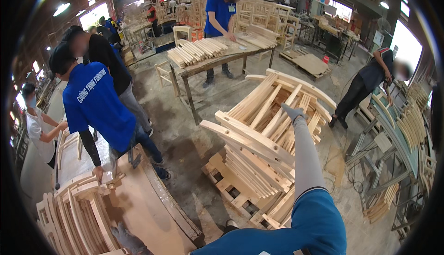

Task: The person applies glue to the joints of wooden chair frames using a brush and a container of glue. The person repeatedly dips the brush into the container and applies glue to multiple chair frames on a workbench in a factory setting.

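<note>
My right hand, in a grey glove, reaches out over a tall stack of pale wooden frames. Its fingers stretch toward a loose wooden slat lying across the top, and they seem to touch it. The curved rails of these frames have small holes. At the lower left, my gloved left hand is partly cut off by the picture's edge. Its fingers are apart, close to a row of upright wooden frames on a brown-topped table. I see nothing held in it.
The stack stands on a wooden pallet. A co-worker in blue works at the left table. Behind, another person handles sticks on a workbench. At right a person bends by a rack of curved pieces.
</note>
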Available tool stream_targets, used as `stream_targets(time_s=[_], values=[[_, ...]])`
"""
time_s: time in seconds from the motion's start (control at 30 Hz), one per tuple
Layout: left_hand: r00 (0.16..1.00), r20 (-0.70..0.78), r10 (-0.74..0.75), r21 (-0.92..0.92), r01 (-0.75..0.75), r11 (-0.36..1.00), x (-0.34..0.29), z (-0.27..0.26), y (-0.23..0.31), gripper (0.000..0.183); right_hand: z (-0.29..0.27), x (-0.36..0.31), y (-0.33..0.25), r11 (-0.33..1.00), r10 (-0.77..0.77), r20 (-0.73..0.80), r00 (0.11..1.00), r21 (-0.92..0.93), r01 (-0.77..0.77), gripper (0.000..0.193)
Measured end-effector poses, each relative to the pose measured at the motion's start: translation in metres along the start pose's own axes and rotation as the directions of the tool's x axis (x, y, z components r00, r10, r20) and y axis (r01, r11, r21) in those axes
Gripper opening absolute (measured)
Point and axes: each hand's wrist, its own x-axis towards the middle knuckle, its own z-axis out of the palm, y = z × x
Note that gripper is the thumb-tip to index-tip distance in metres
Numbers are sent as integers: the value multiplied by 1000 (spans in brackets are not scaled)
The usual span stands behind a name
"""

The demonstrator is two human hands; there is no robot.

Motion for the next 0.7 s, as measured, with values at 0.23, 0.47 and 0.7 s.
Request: stream_targets(time_s=[0.23, 0.47, 0.7], values=[[989, 70, -130, -120, 138, 983, -53, 43, 24, 66, 6, -36, -21, 993, 58, 0, 998, -107, -58, 115], [982, 9, -189, -142, 189, 972, -54, -7, 20, 73, -5, -57, -18, 993, 35, 25, 999, -118, -32, 92], [981, 167, 100, 312, -148, 938, -59, -39, 40, 39, 4, -45, 38, 923, -4, -144, 990, 379, 59, 113]])
